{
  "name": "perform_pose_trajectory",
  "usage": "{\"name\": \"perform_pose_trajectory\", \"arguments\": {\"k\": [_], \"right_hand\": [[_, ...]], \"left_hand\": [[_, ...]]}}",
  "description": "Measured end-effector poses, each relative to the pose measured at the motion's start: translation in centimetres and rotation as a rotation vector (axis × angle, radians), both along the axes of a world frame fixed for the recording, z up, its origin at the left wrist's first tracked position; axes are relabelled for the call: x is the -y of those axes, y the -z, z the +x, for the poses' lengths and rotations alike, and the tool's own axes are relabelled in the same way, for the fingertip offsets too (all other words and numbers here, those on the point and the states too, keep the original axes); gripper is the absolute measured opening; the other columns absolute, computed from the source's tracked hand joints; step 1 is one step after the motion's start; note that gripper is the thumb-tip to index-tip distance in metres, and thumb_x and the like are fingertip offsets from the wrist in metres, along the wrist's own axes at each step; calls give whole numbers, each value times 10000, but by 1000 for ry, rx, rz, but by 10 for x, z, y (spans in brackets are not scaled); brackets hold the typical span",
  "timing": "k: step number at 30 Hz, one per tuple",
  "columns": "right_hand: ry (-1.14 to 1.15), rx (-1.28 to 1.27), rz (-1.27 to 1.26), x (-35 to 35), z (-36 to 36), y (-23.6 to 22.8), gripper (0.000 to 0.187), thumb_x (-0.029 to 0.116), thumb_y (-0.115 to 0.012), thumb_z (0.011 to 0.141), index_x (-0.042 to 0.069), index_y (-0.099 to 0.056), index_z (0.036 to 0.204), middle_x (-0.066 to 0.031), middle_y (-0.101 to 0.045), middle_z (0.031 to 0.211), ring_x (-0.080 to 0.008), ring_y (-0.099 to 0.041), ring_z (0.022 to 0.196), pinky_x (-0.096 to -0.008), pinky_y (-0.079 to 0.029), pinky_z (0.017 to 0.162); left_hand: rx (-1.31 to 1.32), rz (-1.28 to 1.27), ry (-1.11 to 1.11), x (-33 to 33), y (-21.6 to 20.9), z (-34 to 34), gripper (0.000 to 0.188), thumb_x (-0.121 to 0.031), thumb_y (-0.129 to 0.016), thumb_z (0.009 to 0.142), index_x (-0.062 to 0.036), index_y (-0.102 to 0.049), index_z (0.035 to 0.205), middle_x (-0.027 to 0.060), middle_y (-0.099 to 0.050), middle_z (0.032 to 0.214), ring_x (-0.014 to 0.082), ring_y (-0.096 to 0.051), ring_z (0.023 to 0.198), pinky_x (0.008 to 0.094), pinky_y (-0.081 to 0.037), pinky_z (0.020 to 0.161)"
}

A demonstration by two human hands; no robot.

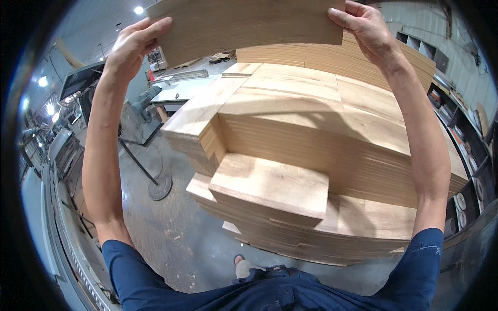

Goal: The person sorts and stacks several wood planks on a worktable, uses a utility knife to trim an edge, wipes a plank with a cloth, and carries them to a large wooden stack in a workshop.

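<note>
A wooden board (249, 22) is held up in front of me, its broad face toward me and its top edge cut off by the frame. My left hand (136, 44) grips its left end, thumb on the near face. At the opposite end my right hand (365, 28) pinches it the same way, fingers behind. Below and beyond the board stands a large stepped stack of wooden boards (290, 106). A shorter pile of boards (272, 184) sits on the near, lower step of that stack. Both arms reach out over it.
To the left are a monitor (83, 80) on a stand with a round base (160, 188), and a machine with a white table (179, 92). Dark shelves (454, 129) holding rolls and other items line the right side. Grey floor (171, 238) shows scattered chips.
</note>
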State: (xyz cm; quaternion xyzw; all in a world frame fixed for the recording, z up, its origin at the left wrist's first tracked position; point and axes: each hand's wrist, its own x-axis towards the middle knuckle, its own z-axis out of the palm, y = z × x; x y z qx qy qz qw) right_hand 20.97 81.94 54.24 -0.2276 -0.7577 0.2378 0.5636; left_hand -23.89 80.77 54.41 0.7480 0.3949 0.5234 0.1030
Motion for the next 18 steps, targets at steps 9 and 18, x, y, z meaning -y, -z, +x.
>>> {"name": "perform_pose_trajectory", "arguments": {"k": [9,18], "right_hand": [[496,-34,-714,-135,-51,42,395,196,-637,942,-60,-530,1223,-174,-611,1076,-233,-610,975,-384,-549,843],[668,-122,-1081,-235,-36,90,187,233,-662,936,73,-591,1002,-46,-645,899,-159,-618,801,-367,-508,702]], "left_hand": [[161,-604,140,-231,37,10,343,-355,-811,804,-51,-654,795,-27,-535,624,29,-435,490,176,-363,444],[202,-984,186,-382,100,56,280,-345,-815,789,-157,-609,764,-64,-518,609,54,-404,465,231,-275,444]]}}
